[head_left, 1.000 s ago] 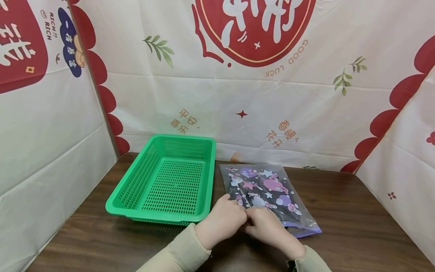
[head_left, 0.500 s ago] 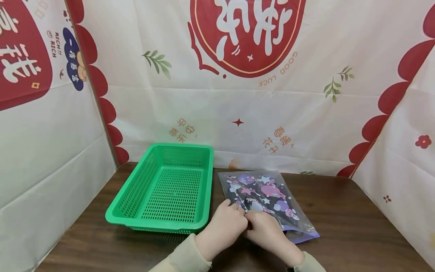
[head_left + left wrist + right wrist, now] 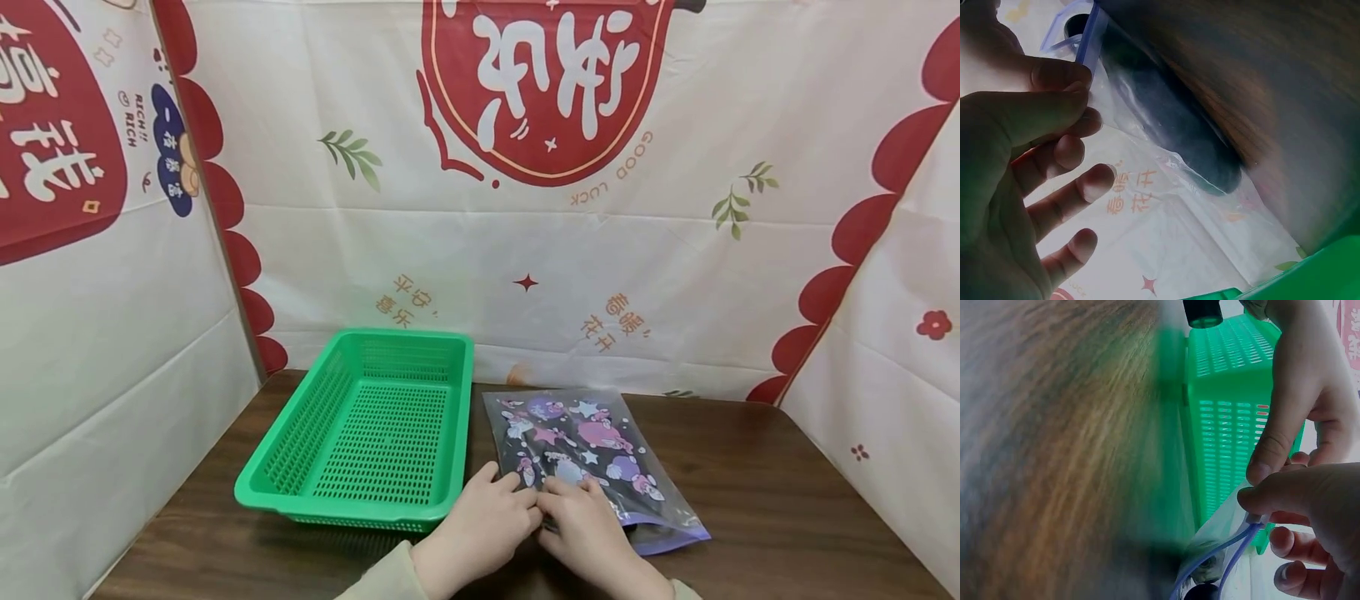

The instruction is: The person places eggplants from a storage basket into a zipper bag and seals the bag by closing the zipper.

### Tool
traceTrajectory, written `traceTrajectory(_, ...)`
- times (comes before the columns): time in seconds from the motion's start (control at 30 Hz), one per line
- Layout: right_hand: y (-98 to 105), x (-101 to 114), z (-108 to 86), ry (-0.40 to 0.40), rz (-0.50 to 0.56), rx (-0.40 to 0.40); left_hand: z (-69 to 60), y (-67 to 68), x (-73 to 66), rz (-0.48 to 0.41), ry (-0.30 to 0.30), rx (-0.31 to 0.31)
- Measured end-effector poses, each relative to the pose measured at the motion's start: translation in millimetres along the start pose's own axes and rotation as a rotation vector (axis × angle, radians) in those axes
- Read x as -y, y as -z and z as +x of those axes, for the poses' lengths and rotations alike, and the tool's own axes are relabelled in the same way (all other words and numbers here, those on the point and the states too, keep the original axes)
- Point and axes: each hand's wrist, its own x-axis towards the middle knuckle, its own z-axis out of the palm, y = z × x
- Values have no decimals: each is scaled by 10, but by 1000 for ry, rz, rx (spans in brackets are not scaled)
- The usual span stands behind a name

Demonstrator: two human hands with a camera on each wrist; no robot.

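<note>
A clear zip bag [image 3: 600,433] printed with cartoon figures and stars lies on the table, its purple zip edge toward me. My left hand [image 3: 487,521] and right hand [image 3: 588,529] meet at the left end of that edge. In the left wrist view, thumb and forefinger of my left hand [image 3: 1010,144] pinch the zip corner, other fingers spread. The right wrist view has my right hand [image 3: 1329,506] pinching a small piece at the zip's end. There the two purple strips [image 3: 1238,540] stand apart. Inside the bag is a long, dark, rounded thing [image 3: 1166,112], its kind unclear.
A green perforated plastic basket [image 3: 467,417] stands left of the bag, close to my left hand. Brown wooden tabletop [image 3: 772,500] extends to the right. Printed white cloth [image 3: 480,242] hangs behind and along both sides.
The head view has tilted up a little, so everything sits lower in it. Both hands stay at the bag's zip corner, with the left fingers slightly more spread. Bag and basket keep their places.
</note>
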Motion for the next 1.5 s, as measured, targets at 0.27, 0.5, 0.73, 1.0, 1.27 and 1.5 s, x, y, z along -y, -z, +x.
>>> traceTrajectory(0.27, 18, -6, -31, 11, -4, 27, -25, 34, -17, -57, 18, 25)
traceTrajectory(0.5, 58, -28, 3, -4, -5, 31, 6, 60, 30, -37, 44, 49)
traceTrajectory(0.73, 85, -86, -21, -6, -29, 37, 10, 89, 37, -36, 59, 75)
traceTrajectory(1.0, 122, -138, -72, -3, -39, 49, 18, 111, 28, -31, 62, 80)
traceTrajectory(1.27, 166, -196, -123, 35, -73, 12, 9, 135, 38, -41, 64, 91)
traceTrajectory(1.5, 209, -306, -197, 55, -118, -66, 7, 174, 56, -21, 70, 124)
